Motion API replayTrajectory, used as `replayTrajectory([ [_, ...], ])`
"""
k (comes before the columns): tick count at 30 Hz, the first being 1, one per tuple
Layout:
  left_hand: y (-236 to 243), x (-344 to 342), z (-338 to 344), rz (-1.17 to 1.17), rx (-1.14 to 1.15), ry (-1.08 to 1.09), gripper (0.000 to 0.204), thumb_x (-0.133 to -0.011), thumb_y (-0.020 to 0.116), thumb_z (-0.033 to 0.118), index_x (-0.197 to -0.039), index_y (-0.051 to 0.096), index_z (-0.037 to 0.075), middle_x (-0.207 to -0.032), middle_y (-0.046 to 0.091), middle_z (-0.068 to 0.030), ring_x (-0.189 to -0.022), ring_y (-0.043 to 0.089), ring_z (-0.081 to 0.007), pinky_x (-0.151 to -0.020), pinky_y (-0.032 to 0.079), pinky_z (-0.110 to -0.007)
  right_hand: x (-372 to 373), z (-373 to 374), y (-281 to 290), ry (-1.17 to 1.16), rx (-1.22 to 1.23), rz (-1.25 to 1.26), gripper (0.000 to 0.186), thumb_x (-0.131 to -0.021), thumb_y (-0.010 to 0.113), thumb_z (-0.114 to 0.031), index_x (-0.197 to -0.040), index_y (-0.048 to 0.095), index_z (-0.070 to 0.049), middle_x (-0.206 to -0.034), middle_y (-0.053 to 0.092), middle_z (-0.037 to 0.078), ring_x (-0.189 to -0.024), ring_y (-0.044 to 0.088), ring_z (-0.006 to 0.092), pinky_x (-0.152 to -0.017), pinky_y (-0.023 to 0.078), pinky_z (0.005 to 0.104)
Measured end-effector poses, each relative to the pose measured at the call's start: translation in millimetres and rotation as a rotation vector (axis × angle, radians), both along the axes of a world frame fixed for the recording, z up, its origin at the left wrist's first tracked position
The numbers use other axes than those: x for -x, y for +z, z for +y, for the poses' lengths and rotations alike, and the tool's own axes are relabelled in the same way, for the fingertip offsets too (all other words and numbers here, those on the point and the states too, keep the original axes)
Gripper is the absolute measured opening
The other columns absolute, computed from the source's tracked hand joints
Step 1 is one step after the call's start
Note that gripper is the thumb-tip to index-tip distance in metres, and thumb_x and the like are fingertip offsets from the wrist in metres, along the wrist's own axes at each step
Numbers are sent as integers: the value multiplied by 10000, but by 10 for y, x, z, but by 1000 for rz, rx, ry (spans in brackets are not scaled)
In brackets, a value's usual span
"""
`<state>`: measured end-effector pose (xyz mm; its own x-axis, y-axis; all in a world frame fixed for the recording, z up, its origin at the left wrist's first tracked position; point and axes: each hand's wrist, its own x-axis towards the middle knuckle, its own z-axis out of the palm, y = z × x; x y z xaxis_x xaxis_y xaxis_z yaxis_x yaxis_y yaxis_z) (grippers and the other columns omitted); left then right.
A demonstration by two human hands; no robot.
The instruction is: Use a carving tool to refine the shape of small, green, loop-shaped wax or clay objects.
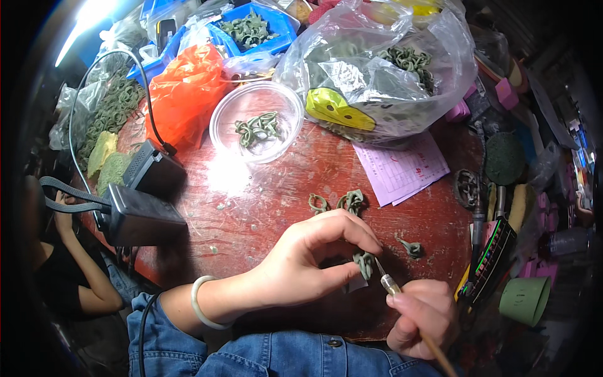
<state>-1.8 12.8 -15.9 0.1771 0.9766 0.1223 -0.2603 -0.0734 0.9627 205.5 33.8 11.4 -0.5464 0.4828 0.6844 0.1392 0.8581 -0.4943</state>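
Note:
Between the thumb and fingertips of my left hand [308, 254] is a small grey-green ring-shaped piece [363, 266]. My right hand [424, 317] is closed round a thin tool with a wooden handle and a pointed metal tip [388, 281]. The tip touches the piece or lies very close to it; which of these, I cannot tell. Beyond my left fingers lie a green ring [318, 203] and a curled green piece [352, 201], partly hidden. Another small green piece [411, 248] rests on the red worn tabletop [251, 220] to the right.
Farther back stand a round clear tub [221, 119] with green rings inside and a large clear plastic bag [377, 100]. Pink papers [402, 168] lie before the bag. Black adapters [146, 217] sit left, a lit black device [488, 259] right. Another person's arm [94, 283] shows far left.

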Motion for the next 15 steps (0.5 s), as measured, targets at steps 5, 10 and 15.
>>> replayTrajectory([
  [5, 24, -5, -12, -142, 140, -2, 221, -845, 657, -33, -1063, 623, -27, -1106, 611, -121, -1071, 573, -189, -937, 457, -330, -2, 27, 0, -11, 123, -17, 188, -892, 594, -85, -1055, 582, 8, -858, 564, 89, -672, 574, 217, -595, 503, 301],
  [10, 28, -49, -7, -181, 112, 2, 229, -843, 648, -50, -1069, 625, -26, -1077, 610, -110, -1090, 561, -186, -932, 457, -327, -8, 16, -10, -23, 55, -32, 199, -879, 609, -88, -1052, 592, 9, -866, 550, 80, -679, 560, 208, -583, 497, 293],
  [15, 46, 24, -7, 4, 16, 2, 249, -838, 636, -70, -1084, 619, -37, -1114, 582, -122, -1109, 553, -193, -953, 461, -339, 66, -29, -57, -46, -30, -42, 205, -878, 616, -95, -1058, 598, 1, -873, 544, 76, -692, 550, 197, -579, 492, 287],
])
